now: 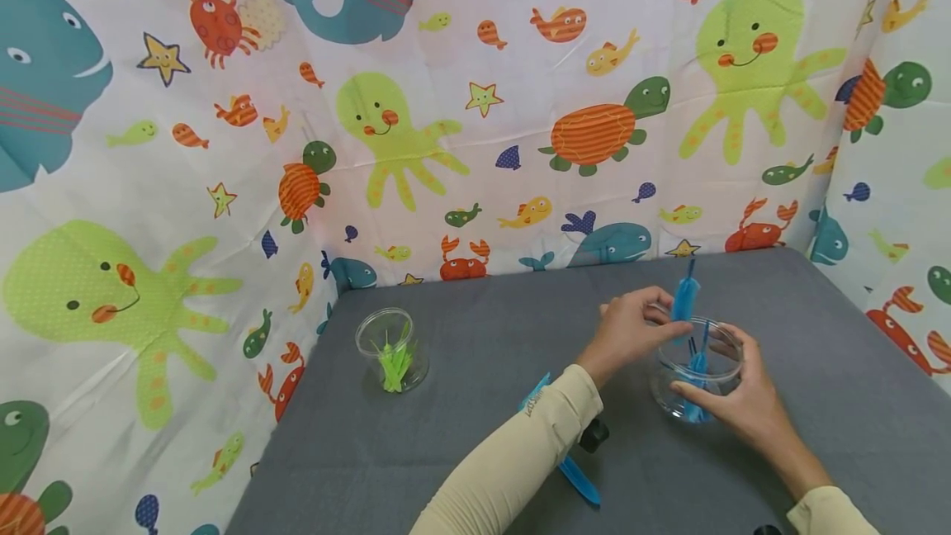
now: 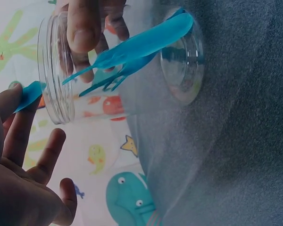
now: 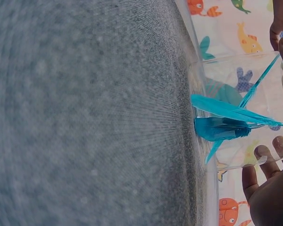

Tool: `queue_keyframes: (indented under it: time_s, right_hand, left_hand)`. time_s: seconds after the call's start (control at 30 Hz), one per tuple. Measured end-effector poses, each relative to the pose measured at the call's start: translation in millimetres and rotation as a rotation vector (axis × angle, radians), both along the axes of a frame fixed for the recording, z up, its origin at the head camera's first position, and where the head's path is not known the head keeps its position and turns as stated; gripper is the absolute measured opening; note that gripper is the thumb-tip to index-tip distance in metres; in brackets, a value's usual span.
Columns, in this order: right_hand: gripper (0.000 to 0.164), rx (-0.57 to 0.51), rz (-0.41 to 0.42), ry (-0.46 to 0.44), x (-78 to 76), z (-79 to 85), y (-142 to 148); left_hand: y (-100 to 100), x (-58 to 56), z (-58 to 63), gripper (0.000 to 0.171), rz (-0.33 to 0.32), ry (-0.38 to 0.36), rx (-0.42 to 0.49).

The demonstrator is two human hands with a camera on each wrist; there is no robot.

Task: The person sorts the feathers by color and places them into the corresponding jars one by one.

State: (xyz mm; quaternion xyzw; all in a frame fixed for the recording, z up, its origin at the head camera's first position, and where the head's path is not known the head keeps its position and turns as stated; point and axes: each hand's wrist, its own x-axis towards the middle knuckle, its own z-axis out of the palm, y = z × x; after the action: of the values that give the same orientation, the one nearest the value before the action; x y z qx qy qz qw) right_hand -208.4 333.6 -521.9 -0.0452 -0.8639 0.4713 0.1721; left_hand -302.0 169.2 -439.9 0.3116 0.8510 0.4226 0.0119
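My left hand pinches a blue feather upright over the mouth of a clear round jar. In the left wrist view, thumb and fingers of that hand hold the feather just outside the rim. My right hand grips the jar from its right side, with the thumb across the front. Several blue feathers stand inside, leaning different ways in the right wrist view. Part of the jar's rim is hidden behind my left fingers.
Another clear jar with green feathers stands on the left of the grey-covered table. Blue feathers lie on the cloth, partly under my left sleeve. A curtain printed with sea animals borders the table behind and at both sides.
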Motion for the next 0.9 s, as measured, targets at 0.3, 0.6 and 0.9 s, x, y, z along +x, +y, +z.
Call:
queue_keyframes:
  time_s: [0.3,0.6,0.9]
  right_hand:
    - [0.115,0.013,0.008,0.005,-0.7,-0.4,2.1]
    - [0.118,-0.001,0.008,-0.028,0.4,0.7,2.4]
    - [0.117,-0.010,0.005,-0.013,1.2,1.2,1.2]
  left_hand:
    - [2.3,6.2,-3.6,0.019,-0.004,0.015,-0.049]
    - [-2.3,3.2,-5.3,0.018,-0.005,0.041,0.030]
    - [-9.5,-0.6,-6.4,0.018,0.001,0.063,0.087]
